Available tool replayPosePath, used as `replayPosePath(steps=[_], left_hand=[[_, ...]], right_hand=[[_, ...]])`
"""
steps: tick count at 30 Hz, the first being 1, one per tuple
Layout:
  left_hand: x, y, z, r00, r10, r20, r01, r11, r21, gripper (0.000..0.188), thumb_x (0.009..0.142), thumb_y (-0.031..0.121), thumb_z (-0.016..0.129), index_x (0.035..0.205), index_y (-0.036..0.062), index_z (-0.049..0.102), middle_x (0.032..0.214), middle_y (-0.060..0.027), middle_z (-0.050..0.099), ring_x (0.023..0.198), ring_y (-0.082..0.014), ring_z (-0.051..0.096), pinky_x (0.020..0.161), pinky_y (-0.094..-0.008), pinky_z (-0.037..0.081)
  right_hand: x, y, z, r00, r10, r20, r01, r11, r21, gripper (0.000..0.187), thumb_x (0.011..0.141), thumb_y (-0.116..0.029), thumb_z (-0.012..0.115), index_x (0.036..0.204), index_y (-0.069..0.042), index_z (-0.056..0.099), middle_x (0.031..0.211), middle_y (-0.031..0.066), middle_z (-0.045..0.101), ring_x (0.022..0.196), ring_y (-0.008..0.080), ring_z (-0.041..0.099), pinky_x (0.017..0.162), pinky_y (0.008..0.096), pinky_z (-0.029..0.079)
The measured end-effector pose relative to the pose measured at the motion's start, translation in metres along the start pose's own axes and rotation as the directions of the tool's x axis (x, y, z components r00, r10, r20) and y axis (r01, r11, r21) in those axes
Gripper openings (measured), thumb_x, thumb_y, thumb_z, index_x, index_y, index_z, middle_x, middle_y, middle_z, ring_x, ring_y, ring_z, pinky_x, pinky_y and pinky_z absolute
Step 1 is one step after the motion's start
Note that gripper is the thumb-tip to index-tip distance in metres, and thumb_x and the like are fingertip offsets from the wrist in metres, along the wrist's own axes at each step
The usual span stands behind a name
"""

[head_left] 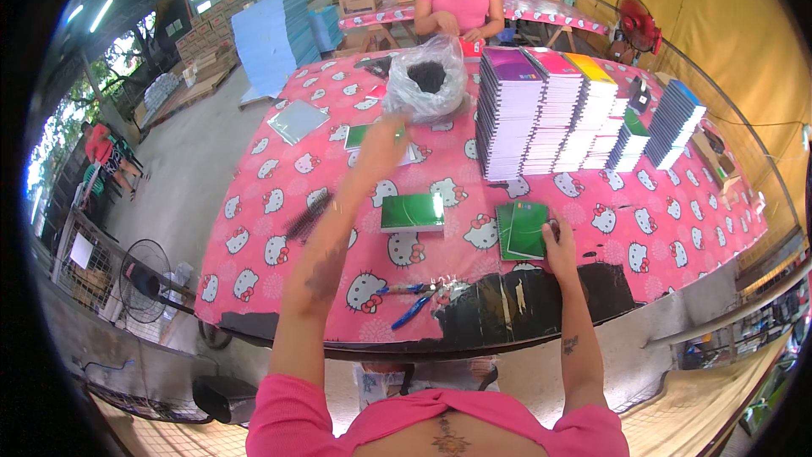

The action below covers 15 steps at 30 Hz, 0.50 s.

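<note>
My right hand [559, 247] grips the right edge of a green-covered notebook [528, 230], which lies over another green sheet or cover on the table. Stretched far forward, my left hand [388, 139] is smeared by motion, so its fingers do not show clearly. It is over white sheets and a green cover [359, 136], just in front of a clear plastic bag [404, 101] with a dark mass inside. A stack of green covers or small notebooks [412, 212] lies between my arms. Blue-handled pliers [412, 311] rest near the front edge.
Tall stacks of spiral notebooks [512, 118] stand at the back right. Black binding coils [308, 215] lie beside my left forearm. A grey sheet stack [299, 122] sits at the far left. Across the table stands a person in pink [458, 0]. Fans [145, 281] flank the table.
</note>
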State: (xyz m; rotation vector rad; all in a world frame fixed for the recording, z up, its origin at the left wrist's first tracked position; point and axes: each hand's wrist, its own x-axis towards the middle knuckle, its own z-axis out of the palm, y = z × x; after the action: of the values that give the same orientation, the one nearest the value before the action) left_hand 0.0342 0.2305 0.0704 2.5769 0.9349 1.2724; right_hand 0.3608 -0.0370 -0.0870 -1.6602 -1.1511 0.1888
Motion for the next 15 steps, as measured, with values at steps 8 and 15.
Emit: replayPosePath(steps=[8,15], left_hand=[[-0.170,0.029,0.017,0.944,0.111,0.312,-0.144,0.986,0.084,0.035,0.085,0.012,0.067,0.119,0.0060,0.065,0.119,-0.0138,0.065,0.109,-0.0336,0.062,0.091,-0.0430,0.053],[-0.159,0.055,0.006,0.969,0.217,0.121,-0.238,0.948,0.211,0.040,0.079,0.003,0.060,0.119,0.0021,0.062,0.112,-0.0123,0.065,0.104,-0.0301,0.062,0.090,-0.0412,0.051]], right_hand=[[-0.003,-0.027,0.004,0.997,-0.029,-0.072,0.025,0.998,-0.062,0.043,0.097,-0.018,0.062,0.136,-0.003,0.055,0.124,0.0209,0.060,0.113,0.0337,0.056,0.100,0.0417,0.042],[-0.012,-0.108,0.032,0.925,-0.379,0.028,0.377,0.924,0.059,0.048,0.089,-0.012,0.070,0.134,-0.003,0.056,0.133,0.0189,0.055,0.125,0.0323,0.050,0.107,0.0407,0.038]])
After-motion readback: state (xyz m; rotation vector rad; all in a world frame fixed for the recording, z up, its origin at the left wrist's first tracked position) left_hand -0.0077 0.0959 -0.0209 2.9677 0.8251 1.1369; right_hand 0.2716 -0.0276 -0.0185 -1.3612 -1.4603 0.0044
